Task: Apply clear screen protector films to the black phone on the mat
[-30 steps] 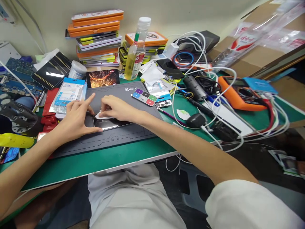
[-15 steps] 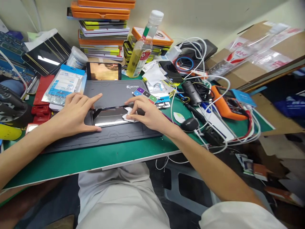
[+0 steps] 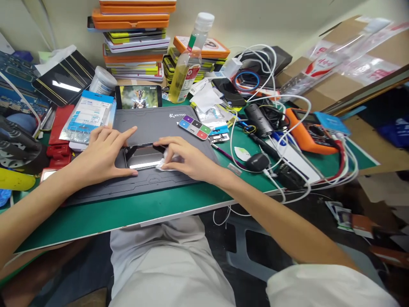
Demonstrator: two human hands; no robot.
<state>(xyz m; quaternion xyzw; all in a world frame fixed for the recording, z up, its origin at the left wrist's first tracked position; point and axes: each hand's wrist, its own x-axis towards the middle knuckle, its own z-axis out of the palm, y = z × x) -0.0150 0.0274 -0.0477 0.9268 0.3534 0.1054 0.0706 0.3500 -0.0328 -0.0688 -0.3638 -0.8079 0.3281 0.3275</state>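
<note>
A phone with a dark, glossy face [image 3: 145, 156] lies flat on the dark grey work mat [image 3: 156, 121]. At its left end rests my left hand [image 3: 99, 155], thumb and index finger spread wide around that end. My right hand [image 3: 185, 157] pinches a crumpled white wipe [image 3: 162, 163] and presses it on the phone's right part. The right end of the phone is hidden under this hand. A card with coloured squares [image 3: 194, 127] lies on the mat just beyond my right hand.
A propped phone [image 3: 139, 97] shows a lit picture behind the mat. Close by stand a bottle of yellow liquid [image 3: 187, 64] and stacked orange and yellow cases [image 3: 134, 47]. On the right lie tangled white cables [image 3: 271, 85] and an orange multimeter [image 3: 308, 130]. Blue-white packets [image 3: 87, 115] lie left.
My right hand has slid left along the phone with the wipe. My left hand keeps its place at the left end. The propped phone's picture has changed from golden to a figure on green.
</note>
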